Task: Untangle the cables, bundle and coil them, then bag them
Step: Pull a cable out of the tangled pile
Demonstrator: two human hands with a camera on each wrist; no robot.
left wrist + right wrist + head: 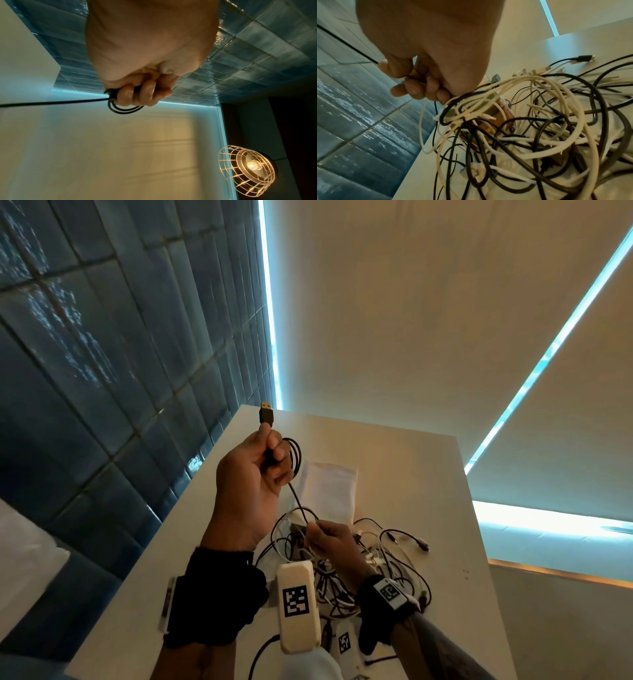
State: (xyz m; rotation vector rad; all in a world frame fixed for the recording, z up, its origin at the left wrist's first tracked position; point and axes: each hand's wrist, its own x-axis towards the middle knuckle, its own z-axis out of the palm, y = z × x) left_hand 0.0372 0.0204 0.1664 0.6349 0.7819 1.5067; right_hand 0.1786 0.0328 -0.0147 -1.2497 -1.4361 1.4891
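Observation:
My left hand [265, 455] is raised above the white table [411, 460] and grips a black USB cable [296, 455] wound in small loops, its plug [266, 413] sticking up past the thumb. In the left wrist view the curled fingers [145, 93] hold these loops [123, 109]. The cable runs taut down to my right hand [317, 527], which pinches it just above a tangled pile of black and white cables [376, 563]. The right wrist view shows the fingers [416, 89] curled round the black strand [351, 47] over the pile [530, 128]. A white bag [327, 491] lies flat behind the pile.
A blue tiled wall [102, 371] runs along the table's left edge. A tagged white block [297, 607] is by my left wrist. Loose plugs [423, 544] lie at the pile's right. A caged lamp [247, 171] shows in the left wrist view.

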